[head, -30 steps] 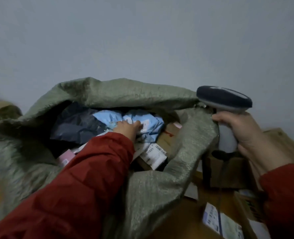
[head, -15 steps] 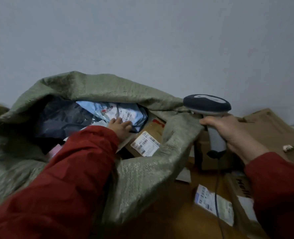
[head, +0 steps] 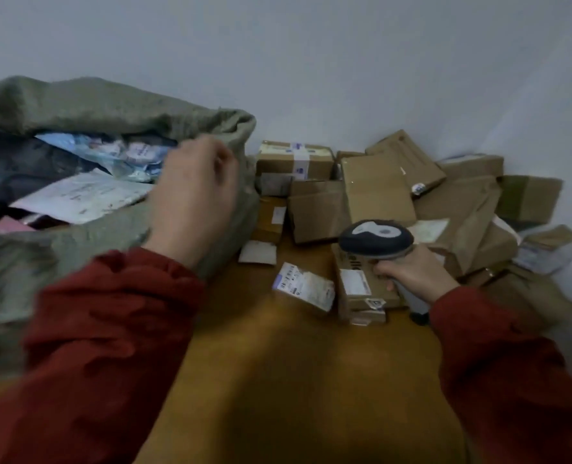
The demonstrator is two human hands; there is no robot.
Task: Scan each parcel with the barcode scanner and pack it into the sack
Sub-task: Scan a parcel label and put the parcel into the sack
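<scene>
Since the earlier frame: left hand [head: 194, 199] lifted out of the sack [head: 110, 105] and now above its right rim; barcode scanner [head: 375, 239] no longer beside that rim, now over the boxes. Left fingers [head: 217, 155] loosely curled and motion-blurred, nothing held. Right fingers [head: 383, 271] wrapped round the pale grey handle of the barcode scanner, right hand [head: 415, 277] just above a long cardboard box [head: 361, 296] with a white label. Dark, rounded scanner head uppermost, pale patch on top. Red sleeves [head: 110, 329] on both arms, soft and creased. Just left of the long cardboard box, a small white-labelled parcel [head: 306, 288], tilted. Behind, against the wall, a loose pile of brown boxes [head: 378, 189], rectangular, some taped, lying at odd angles. At left, sack of coarse grey-green woven fabric, slumped, mouth open, holding a flat white mailer [head: 77, 195], a crumpled blue mailer [head: 110, 152] and a dark bag [head: 16, 165]. Underneath all, a smooth orange-brown wooden surface [head: 278, 363]. Beyond, a plain pale grey wall [head: 311, 61], matt.
</scene>
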